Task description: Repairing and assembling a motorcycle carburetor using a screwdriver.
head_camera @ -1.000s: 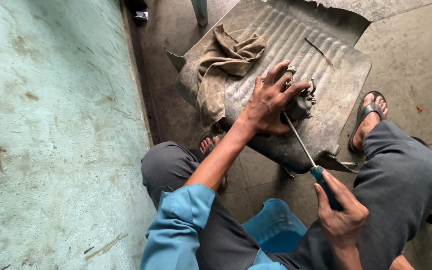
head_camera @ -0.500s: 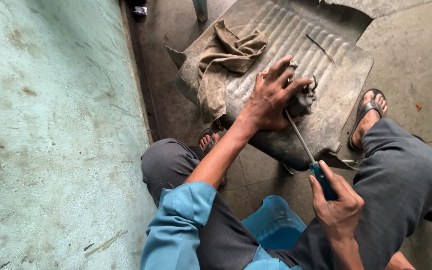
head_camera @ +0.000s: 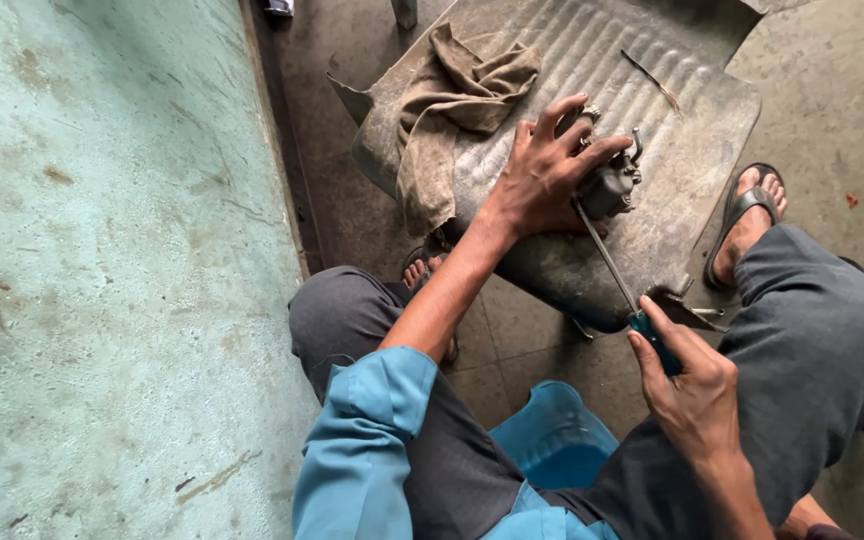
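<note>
My left hand (head_camera: 542, 175) presses down on a small dark metal engine part (head_camera: 610, 185) that rests on a ribbed grey rubber mat (head_camera: 672, 110). My right hand (head_camera: 690, 385) grips the blue handle of a long screwdriver (head_camera: 612, 262), whose thin shaft runs up and left with its tip at the part under my left fingers. A crumpled brown rag (head_camera: 457, 100) lies on the mat just left of my left hand. I am seated low, with grey trousers and blue sleeves.
A pale green wall (head_camera: 102, 270) fills the left side. A blue plastic stool (head_camera: 552, 440) shows between my knees. My sandalled foot (head_camera: 747, 225) rests beside the mat on the tiled floor. A thin stick (head_camera: 650, 80) lies on the mat's far part.
My right hand has slid slightly up and left with the screwdriver, keeping its tip at the part. My left hand stays on the part.
</note>
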